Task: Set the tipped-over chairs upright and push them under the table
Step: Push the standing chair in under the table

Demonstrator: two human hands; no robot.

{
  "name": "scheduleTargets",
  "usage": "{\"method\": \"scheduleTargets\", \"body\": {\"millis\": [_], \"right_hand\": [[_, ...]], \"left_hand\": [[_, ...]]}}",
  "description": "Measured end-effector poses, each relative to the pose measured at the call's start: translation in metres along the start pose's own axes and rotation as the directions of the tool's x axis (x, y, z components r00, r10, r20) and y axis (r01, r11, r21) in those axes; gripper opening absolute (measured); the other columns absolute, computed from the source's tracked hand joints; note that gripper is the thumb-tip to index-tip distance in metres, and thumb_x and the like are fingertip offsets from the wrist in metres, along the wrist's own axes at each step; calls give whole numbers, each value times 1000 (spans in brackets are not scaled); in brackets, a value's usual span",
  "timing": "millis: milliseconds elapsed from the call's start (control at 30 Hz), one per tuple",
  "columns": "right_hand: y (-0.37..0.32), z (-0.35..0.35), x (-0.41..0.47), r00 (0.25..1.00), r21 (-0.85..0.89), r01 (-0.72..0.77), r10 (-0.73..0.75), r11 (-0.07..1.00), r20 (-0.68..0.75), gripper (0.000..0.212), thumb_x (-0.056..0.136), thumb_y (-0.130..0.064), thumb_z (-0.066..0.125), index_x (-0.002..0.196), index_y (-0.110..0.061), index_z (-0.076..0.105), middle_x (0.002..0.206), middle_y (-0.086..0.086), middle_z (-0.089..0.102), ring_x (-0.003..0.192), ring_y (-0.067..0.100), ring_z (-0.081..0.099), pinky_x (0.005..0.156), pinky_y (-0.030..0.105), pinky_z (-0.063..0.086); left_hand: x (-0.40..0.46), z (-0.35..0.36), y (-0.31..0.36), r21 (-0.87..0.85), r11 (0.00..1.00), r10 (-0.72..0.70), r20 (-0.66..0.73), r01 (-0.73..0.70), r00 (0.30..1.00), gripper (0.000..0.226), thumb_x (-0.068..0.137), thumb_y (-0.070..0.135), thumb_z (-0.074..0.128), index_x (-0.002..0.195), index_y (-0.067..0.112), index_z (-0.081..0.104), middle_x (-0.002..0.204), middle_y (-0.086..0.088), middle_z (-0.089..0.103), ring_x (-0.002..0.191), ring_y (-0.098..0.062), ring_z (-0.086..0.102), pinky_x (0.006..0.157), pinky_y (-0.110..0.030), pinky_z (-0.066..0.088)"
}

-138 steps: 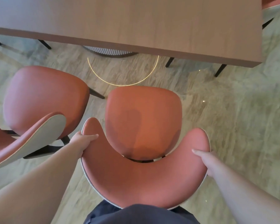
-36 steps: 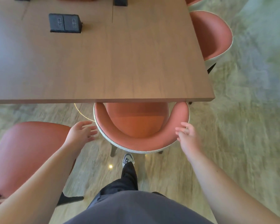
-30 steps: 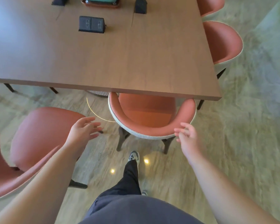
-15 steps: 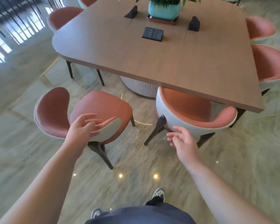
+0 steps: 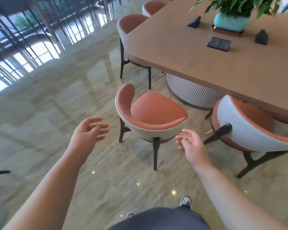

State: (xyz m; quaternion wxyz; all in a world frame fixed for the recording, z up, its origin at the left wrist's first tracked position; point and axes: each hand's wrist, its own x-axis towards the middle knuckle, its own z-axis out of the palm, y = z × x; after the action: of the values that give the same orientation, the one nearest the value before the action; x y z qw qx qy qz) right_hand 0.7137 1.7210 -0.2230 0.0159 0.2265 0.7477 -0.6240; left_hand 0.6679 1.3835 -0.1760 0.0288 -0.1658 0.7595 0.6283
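Note:
An orange chair [image 5: 154, 112] with a white-backed curved backrest stands upright on the floor, out from the wooden table [image 5: 206, 63]. Another orange chair [image 5: 249, 128] at the right sits with its seat partly under the table edge. My left hand [image 5: 88, 133] hovers open just left of the free chair's backrest, not touching it. My right hand [image 5: 193, 145] is open too, its fingertips close to the backrest's right end.
Two more orange chairs [image 5: 131, 24] are tucked in at the table's far left end. A teal plant pot [image 5: 231, 20], a black socket panel [image 5: 219, 44] and small black stands sit on the tabletop. A ribbed white table base [image 5: 189, 92] stands underneath. Polished stone floor spreads to the left.
Both hands let go of the right chair after it went under the table. I turned left, and my open hands now flank the second chair's backrest.

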Motion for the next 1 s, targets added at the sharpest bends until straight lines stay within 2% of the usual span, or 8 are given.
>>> {"method": "scheduleTargets", "body": {"millis": [233,367,500,700,833,933,1000], "right_hand": [[-13,47,8,1000,-74,-19,18,997,-17,34,101,-4,45,126,-25,53,108,2,72,101,18,69,88,38,60],[-12,51,30,998,-100,-42,38,994,-42,34,102,-6,47,126,-28,54,105,-2,73,101,15,69,86,35,60],[-9,54,71,993,-76,-75,68,994,-96,33,102,-5,47,127,-25,55,106,-1,73,103,16,69,92,40,58],[-3,73,145,975,-82,-183,170,980,-139,34,101,-5,46,128,-22,55,105,-4,73,91,18,68,87,48,57],[-1,81,183,949,-173,-288,258,942,-179,35,100,-8,48,132,-21,54,117,-5,69,106,23,66,97,46,52],[-1,85,205,902,-146,-392,348,908,-256,34,98,-4,47,128,-18,56,126,3,65,115,28,62,104,51,48],[0,90,216,878,-131,-437,389,890,-280,35,97,-2,45,127,-15,56,127,6,64,116,28,60,104,47,47]], "left_hand": [[40,-49,-9,-23,999,-30,-1,30,1000,31,103,0,49,114,22,67,97,0,83,95,-23,79,84,-43,60],[75,-41,-5,-14,999,-51,52,52,997,30,103,0,50,112,22,67,97,-3,82,94,-23,78,85,-42,60],[130,-22,5,12,998,-56,86,55,995,31,102,-1,49,112,23,66,105,-8,80,95,-24,77,84,-42,59],[229,2,9,115,985,-141,138,126,980,34,99,-1,49,112,25,67,106,-6,79,94,-20,79,83,-39,61],[287,15,11,172,972,-191,169,162,967,32,99,1,50,111,26,66,107,-4,79,98,-22,78,80,-38,60],[322,23,13,193,963,-222,178,188,959,30,99,3,51,111,27,65,110,-3,77,100,-21,76,81,-38,59],[342,27,11,208,956,-249,195,208,949,28,100,3,51,113,25,64,113,-3,76,100,-21,76,83,-39,59]]}}
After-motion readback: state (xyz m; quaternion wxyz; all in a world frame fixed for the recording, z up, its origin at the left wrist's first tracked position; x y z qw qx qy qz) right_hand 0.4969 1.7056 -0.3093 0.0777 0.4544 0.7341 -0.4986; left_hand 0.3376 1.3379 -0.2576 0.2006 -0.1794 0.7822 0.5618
